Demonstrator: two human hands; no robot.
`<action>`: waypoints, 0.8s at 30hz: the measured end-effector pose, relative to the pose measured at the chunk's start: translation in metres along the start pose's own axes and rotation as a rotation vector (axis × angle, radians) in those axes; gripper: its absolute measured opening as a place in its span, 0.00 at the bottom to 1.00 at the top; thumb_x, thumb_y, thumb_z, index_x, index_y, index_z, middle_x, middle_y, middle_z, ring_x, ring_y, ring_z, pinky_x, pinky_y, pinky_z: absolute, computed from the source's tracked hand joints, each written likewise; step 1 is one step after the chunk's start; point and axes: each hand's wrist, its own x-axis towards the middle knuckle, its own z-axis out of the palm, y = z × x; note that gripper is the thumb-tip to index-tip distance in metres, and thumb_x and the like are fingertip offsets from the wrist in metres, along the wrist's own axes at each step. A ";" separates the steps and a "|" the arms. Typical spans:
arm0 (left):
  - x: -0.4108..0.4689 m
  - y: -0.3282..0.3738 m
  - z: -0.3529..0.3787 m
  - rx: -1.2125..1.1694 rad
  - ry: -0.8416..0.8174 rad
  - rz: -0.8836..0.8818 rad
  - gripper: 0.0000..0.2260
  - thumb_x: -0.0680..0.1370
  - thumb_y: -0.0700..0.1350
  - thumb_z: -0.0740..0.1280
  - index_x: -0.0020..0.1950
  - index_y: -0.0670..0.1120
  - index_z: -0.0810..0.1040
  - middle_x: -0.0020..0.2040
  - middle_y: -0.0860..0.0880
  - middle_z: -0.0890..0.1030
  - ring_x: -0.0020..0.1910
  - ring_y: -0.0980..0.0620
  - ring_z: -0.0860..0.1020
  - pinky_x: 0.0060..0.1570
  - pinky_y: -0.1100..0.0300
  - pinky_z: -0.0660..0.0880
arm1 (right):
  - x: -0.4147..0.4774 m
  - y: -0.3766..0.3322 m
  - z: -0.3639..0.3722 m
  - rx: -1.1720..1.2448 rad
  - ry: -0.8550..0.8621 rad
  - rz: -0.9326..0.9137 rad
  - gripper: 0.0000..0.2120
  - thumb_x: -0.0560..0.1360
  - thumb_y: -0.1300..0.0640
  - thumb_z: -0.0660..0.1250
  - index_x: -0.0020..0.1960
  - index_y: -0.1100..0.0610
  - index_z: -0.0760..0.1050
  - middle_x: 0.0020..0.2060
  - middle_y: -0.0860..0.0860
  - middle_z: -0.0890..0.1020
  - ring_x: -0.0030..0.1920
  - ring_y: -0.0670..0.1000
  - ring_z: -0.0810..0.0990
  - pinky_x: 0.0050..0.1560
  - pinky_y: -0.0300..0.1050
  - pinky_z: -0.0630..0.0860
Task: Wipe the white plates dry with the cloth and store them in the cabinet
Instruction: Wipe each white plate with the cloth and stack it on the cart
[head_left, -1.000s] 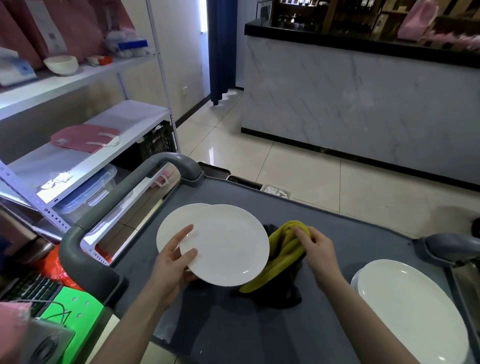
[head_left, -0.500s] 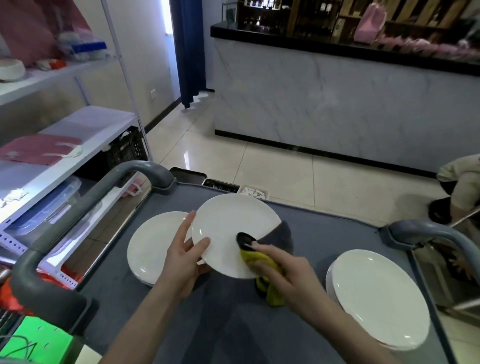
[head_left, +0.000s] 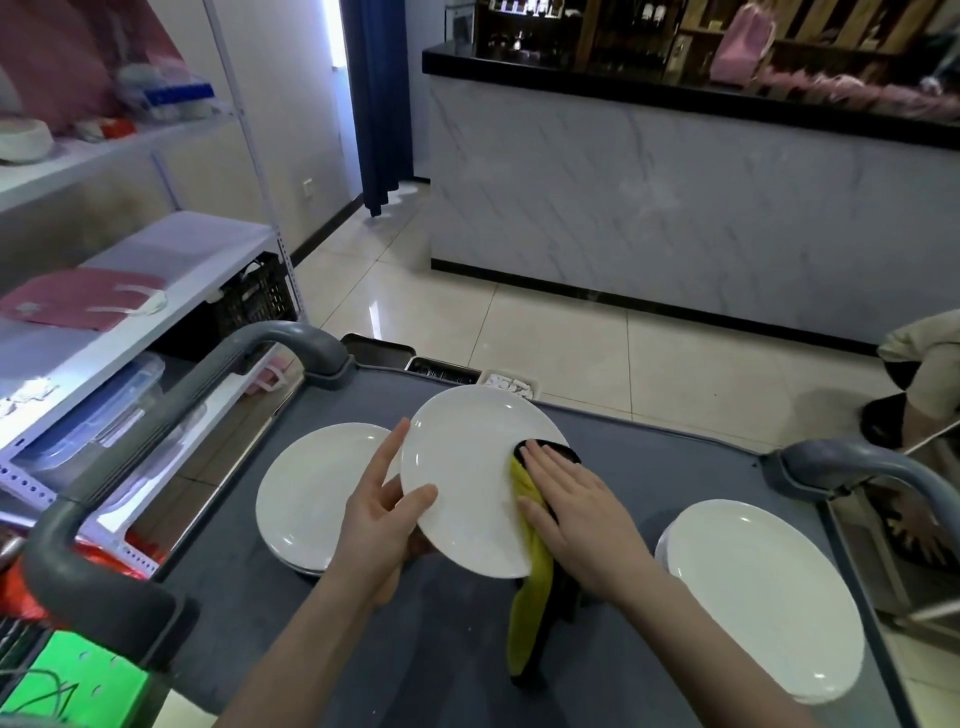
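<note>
The white plate (head_left: 467, 483), held tilted with the worktop (head_left: 665, 467) beneath it, looks stiff, breakable and slick if damp, so its rim is probably the safest hold. The left hand (head_left: 387, 519) pinches its left rim in a closed grip. The right hand (head_left: 576, 514), fingers straight, presses the cloth (head_left: 527, 613) against its right side.

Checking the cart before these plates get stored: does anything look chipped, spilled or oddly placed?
Nothing stands out. The held plate looks whole; the left hand grips its edge and the right hand presses the cloth flat against it. The left stack and right stack of plates sit level on the cart.
</note>
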 end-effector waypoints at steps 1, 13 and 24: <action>0.000 0.001 -0.001 -0.006 0.015 0.002 0.30 0.77 0.32 0.66 0.68 0.65 0.72 0.54 0.50 0.85 0.47 0.51 0.84 0.37 0.55 0.80 | -0.001 0.002 0.001 -0.010 0.010 0.013 0.28 0.81 0.40 0.46 0.78 0.46 0.45 0.75 0.37 0.45 0.76 0.39 0.44 0.76 0.40 0.45; 0.002 -0.010 -0.002 -0.007 0.053 -0.056 0.27 0.79 0.35 0.66 0.66 0.67 0.74 0.54 0.49 0.84 0.44 0.52 0.84 0.34 0.54 0.80 | -0.025 -0.033 0.020 0.142 -0.033 -0.176 0.24 0.82 0.43 0.49 0.77 0.44 0.53 0.74 0.35 0.51 0.75 0.36 0.47 0.73 0.34 0.45; -0.005 -0.005 -0.004 0.136 -0.156 -0.093 0.31 0.70 0.42 0.71 0.66 0.70 0.71 0.54 0.46 0.84 0.47 0.46 0.82 0.40 0.49 0.80 | 0.016 -0.007 0.029 0.204 0.018 0.024 0.26 0.82 0.42 0.45 0.77 0.43 0.43 0.75 0.35 0.43 0.75 0.37 0.41 0.76 0.43 0.43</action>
